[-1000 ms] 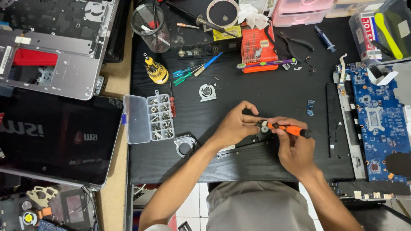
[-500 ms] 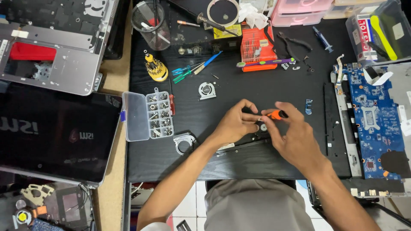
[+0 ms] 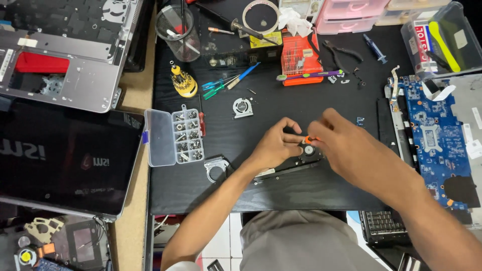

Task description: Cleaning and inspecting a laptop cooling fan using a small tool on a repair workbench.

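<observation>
Two hands work over the black mat: one left hand (image 3: 273, 148) and one right hand (image 3: 346, 145). One blue circuit board (image 3: 432, 135) lies at the right edge. One clear screw box (image 3: 175, 135) sits open, with one small loose fan (image 3: 243, 108) beyond it. One mesh cup (image 3: 175, 27) stands at the back, and one orange case (image 3: 299, 60) (lid shut). One black laptop lid (image 3: 60, 160) lies left.
</observation>
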